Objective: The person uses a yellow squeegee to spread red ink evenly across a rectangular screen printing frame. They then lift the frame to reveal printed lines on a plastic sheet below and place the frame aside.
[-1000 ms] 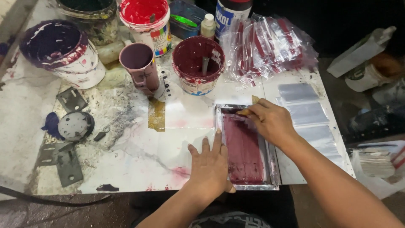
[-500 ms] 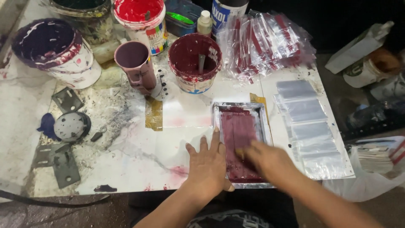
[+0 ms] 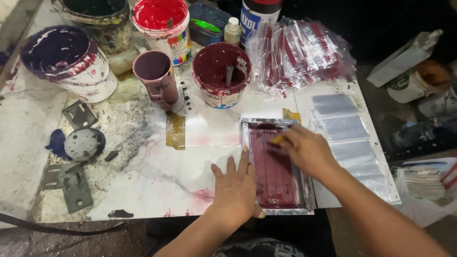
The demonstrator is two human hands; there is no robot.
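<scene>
A small metal-framed printing screen (image 3: 275,178) smeared with dark maroon ink lies flat near the table's front edge. My left hand (image 3: 236,187) presses flat on the table and the frame's left edge, fingers spread. My right hand (image 3: 304,149) grips a small yellowish squeegee (image 3: 277,139) at the upper part of the screen, its blade on the inked mesh. A row of clear plastic pouches (image 3: 351,134) lies just right of the frame.
Behind the screen stand a maroon ink tub (image 3: 221,74), a mauve cup (image 3: 155,76), a red ink tub (image 3: 161,26) and a dark purple bucket (image 3: 66,62). A heap of printed pouches (image 3: 300,50) sits at the back right. Metal brackets (image 3: 66,183) lie at left.
My right hand drew the squeegee down the screen toward me, then moved back up to the screen's far part. My left hand stayed pressed on the frame's left edge.
</scene>
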